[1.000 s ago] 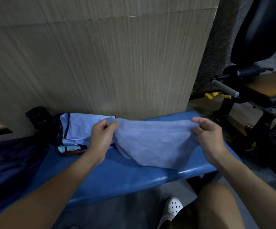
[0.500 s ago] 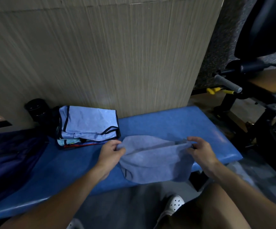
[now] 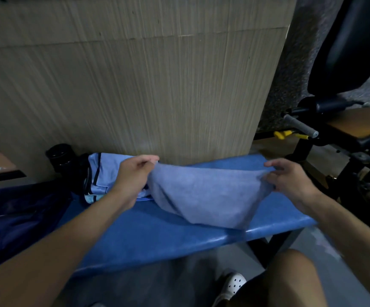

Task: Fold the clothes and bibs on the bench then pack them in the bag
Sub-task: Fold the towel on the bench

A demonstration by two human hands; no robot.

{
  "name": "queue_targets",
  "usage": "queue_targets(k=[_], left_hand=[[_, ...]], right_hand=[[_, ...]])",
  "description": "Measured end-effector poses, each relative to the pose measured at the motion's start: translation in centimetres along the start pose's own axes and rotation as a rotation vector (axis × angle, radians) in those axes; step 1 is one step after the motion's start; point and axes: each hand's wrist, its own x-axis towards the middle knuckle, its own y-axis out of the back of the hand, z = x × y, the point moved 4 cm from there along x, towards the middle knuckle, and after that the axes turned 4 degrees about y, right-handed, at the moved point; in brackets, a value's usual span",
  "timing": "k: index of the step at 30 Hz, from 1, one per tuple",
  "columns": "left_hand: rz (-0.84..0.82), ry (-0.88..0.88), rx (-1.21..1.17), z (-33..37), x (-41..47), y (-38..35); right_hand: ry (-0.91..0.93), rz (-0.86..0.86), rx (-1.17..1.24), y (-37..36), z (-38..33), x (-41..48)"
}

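Your left fingers (image 3: 149,160) are pressed together and pinch the upper left corner of the grey-blue cloth (image 3: 206,196). The left hand (image 3: 135,177) is over the back edge of the desk (image 3: 157,231), and it hides a part of the folded pile (image 3: 103,173). Your right fingers (image 3: 275,163) are curled and hold the upper right corner of the same cloth, with the thumb against the fabric. The right hand (image 3: 292,182) is over the right end of the desk.

The cloth is stretched between both hands and hangs down in a loose, rounded shape. Its lowest part lies on the desk, near the front right corner.

The folded pile is light blue with dark trim. It lies at the back edge of the desk, just to the left of the cloth. The dark navy bag (image 3: 20,209) lies at the left end of the desk and shows a white label. A black round object (image 3: 59,155) stands at the back edge, just beside the pile; what it is, you cannot tell. Behind the desk stands a wooden panel (image 3: 135,85), and an exercise machine (image 3: 334,134) is to the right.
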Motion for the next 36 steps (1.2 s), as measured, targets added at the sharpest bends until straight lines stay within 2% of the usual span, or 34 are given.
queue_targets(k=[4, 9, 11, 14, 16, 20, 28, 32, 36], left_hand=[[0.034, -0.170, -0.022, 4.6, -0.2, 1.7], [0.060, -0.253, -0.030, 7.8, -0.9, 3.5], [0.044, -0.255, -0.047, 8.3, -1.3, 4.0], [0.024, -0.274, -0.027, 8.7, -2.0, 4.7], [0.019, -0.294, 0.014, 9.0, -2.6, 5.2], [0.027, -0.297, 0.050, 9.2, -3.3, 6.0], [0.052, -0.278, 0.050, 9.4, -3.5, 7.6], [0.071, -0.296, 0.090, 9.5, -3.6, 7.6], [0.001, -0.299, 0.164, 9.1, -3.5, 7.2]], right_hand=[[0.122, 0.050, 0.044, 1.2, -4.9, 0.3], [0.155, 0.117, 0.208, 2.3, -8.6, -0.2], [0.143, 0.052, 0.327, 2.2, -9.9, -0.9], [0.112, -0.178, 0.402, 1.4, -11.1, -2.3], [0.159, -0.220, 0.282, 1.1, -11.0, -2.7], [0.283, -0.095, -0.043, 1.1, -11.1, -2.7], [0.280, -0.077, 0.027, 1.9, -12.4, -3.5], [0.341, -0.050, -0.084, 2.6, -12.9, -4.5], [0.392, -0.014, -0.314, 3.5, -12.5, -5.0]])
